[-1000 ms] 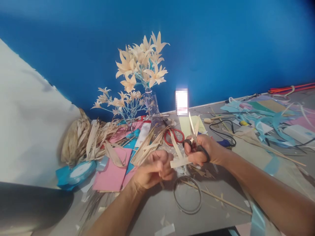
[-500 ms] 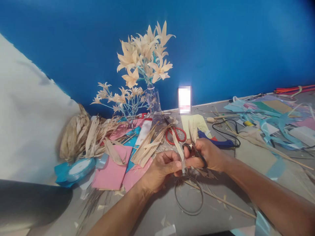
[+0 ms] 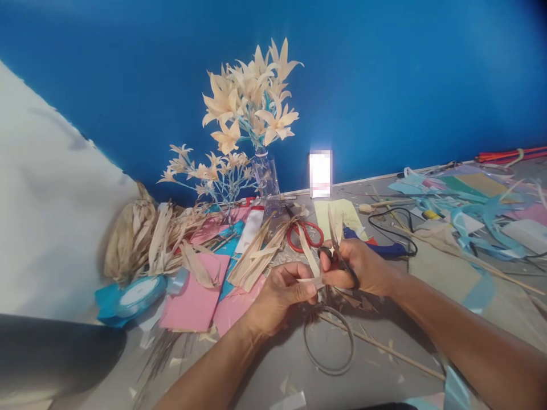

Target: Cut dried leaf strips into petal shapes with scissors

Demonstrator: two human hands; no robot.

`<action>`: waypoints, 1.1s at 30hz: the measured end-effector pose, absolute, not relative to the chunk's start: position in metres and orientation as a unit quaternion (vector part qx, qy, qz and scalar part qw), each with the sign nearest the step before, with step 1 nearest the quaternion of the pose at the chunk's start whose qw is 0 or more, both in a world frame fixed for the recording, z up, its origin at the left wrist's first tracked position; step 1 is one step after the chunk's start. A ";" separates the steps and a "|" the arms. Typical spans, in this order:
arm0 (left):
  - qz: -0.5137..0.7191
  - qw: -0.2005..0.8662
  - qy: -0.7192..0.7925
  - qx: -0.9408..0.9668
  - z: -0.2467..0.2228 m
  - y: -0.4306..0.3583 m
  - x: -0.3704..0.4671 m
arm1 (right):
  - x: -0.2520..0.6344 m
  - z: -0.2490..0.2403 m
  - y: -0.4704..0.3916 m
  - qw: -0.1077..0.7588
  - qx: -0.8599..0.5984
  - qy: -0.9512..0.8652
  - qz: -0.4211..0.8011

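My left hand [image 3: 284,296] pinches a pale strip of dried husk [image 3: 314,282] between thumb and fingers. Close beside it, my right hand [image 3: 356,267] grips a pair of dark-handled scissors [image 3: 335,239], blades pointing up and away from me. The right fingertips also touch the strip's right end. Just beyond the hands lies another pale husk piece [image 3: 308,247], partly hidden by them. A thin wire ring [image 3: 328,373] rests on the grey surface below my hands. Red-handled scissors [image 3: 321,232] lie behind them.
Cream flowers [image 3: 252,85] stand in a clear bottle [image 3: 267,185] by the blue wall. Dried husks [image 3: 171,233], pink paper [image 3: 199,296] and a ribbon roll [image 3: 141,296] lie left. A blue glue gun [image 3: 387,249], its cord and ribbons [image 3: 491,228] are right; a lit phone [image 3: 321,173] stands behind.
The strip between my hands has turned from nearly upright to lying more sideways. My right fingertips have shifted slightly upward; the scissors remain in that hand.
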State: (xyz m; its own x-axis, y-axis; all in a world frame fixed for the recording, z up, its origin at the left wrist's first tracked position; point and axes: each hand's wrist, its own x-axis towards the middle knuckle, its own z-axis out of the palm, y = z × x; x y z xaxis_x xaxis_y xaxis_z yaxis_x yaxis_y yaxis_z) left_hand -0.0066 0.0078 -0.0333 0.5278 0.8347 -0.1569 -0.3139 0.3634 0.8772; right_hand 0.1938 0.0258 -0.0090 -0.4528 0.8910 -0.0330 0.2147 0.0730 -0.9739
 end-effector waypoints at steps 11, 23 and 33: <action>0.368 0.757 0.324 0.431 -0.028 0.013 -0.012 | 0.193 -0.006 0.023 0.312 -0.425 -0.653 0.543; 0.417 0.792 0.256 0.364 -0.023 0.016 -0.013 | 0.196 -0.008 0.024 0.317 -0.422 -0.654 0.542; 0.400 0.790 0.268 0.381 -0.025 0.018 -0.017 | 0.194 -0.004 0.026 0.333 -0.433 -0.637 0.544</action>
